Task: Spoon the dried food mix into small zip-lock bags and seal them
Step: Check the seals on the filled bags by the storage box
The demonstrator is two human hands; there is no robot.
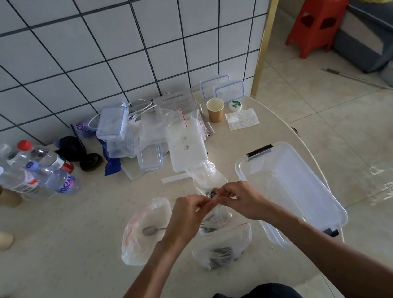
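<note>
My left hand [188, 214] and my right hand [241, 200] meet at the table's middle, both pinching the top edge of a small clear zip-lock bag [217, 216] with dark dried food in it. Just below them lies a second clear bag [223, 247] with a red zip strip, holding dark dried mix. To the left, a metal spoon [151, 230] rests inside a crumpled white plastic bag [141, 234]. Another clear bag [206, 175] lies just beyond my hands.
A big clear storage bin [291, 186] sits at the right table edge. Stacked clear lunch boxes [114, 131], a pack of zip bags [187, 145], water bottles [45, 172] and paper cups [215, 109] crowd the back by the tiled wall. A red stool [318, 20] stands on the floor.
</note>
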